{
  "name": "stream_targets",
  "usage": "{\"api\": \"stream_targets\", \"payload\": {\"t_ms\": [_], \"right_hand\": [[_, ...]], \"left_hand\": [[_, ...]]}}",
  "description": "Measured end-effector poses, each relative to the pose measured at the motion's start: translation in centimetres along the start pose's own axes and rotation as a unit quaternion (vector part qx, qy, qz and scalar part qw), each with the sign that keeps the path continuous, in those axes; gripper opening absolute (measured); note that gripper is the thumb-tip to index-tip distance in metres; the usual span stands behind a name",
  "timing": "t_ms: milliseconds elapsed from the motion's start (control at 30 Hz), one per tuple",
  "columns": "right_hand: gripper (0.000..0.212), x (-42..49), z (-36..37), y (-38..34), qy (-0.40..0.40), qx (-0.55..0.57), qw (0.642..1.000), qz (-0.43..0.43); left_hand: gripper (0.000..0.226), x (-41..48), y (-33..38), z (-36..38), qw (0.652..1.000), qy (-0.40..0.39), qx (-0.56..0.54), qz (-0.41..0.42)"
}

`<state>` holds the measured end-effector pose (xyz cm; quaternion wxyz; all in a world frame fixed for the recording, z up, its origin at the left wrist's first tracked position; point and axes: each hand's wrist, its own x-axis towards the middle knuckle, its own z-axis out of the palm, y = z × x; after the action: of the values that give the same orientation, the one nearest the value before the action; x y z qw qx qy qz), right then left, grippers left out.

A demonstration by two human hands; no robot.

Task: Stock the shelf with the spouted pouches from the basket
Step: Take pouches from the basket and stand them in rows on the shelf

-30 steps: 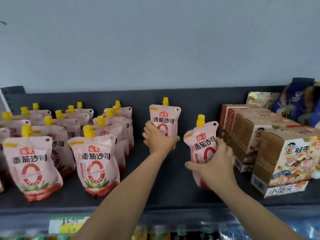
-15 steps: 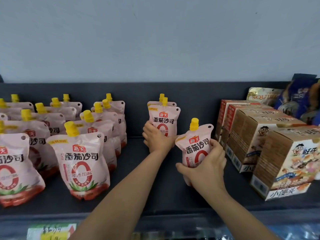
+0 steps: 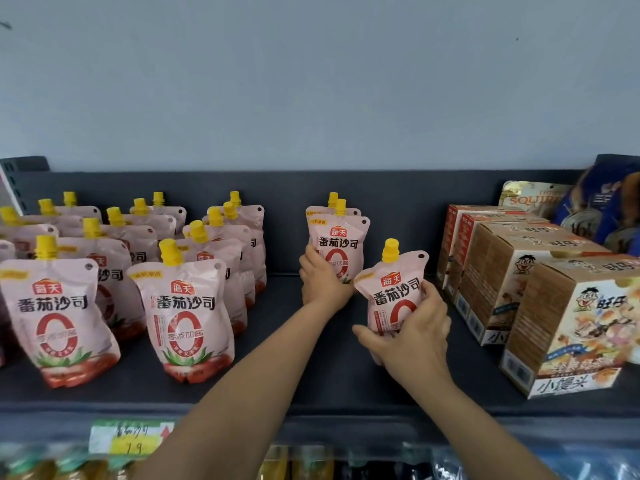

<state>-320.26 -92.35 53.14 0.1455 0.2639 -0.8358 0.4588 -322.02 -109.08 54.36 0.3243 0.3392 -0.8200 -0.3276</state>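
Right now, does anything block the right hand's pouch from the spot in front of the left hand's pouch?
No goods: bare shelf lies between the held pouch and the standing pouch. Only the left hand, gripping the standing pouch, overlaps that spot's left edge. Boxes stand off right.

dark shelf (image 3: 284,386) carrying pink spouted pouches (image 3: 183,306) along left end, snack cartons (image 3: 568,327) sitting at right end.

The right hand (image 3: 412,337) has carried the tilted pouch (image 3: 394,289) nearer the upright pouch (image 3: 341,239) held by the left hand (image 3: 322,282).
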Motion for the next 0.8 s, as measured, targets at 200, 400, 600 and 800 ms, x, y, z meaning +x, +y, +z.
{"api": "stream_targets", "payload": {"t_ms": [200,400,600,800], "right_hand": [[0.117,-0.1,0.0,0.4,0.005,0.012,1.0,-0.012],[0.117,-0.1,0.0,0.6,0.017,0.042,0.999,-0.015],[0.109,0.9,0.2,0.5,0.037,0.118,0.992,0.025],[0.108,3.8,3.6,-2.2,0.065,0.112,0.99,0.063]], "left_hand": [[0.116,-0.3,-0.1,-0.7,1.0,0.0,0.009,0.011],[0.121,-0.9,-0.3,-1.1,1.0,-0.008,0.014,0.011],[0.129,-1.5,0.3,-2.7,0.998,-0.035,0.037,-0.039],[0.029,-3.0,1.1,-5.5,0.936,-0.059,-0.337,-0.08]]}}
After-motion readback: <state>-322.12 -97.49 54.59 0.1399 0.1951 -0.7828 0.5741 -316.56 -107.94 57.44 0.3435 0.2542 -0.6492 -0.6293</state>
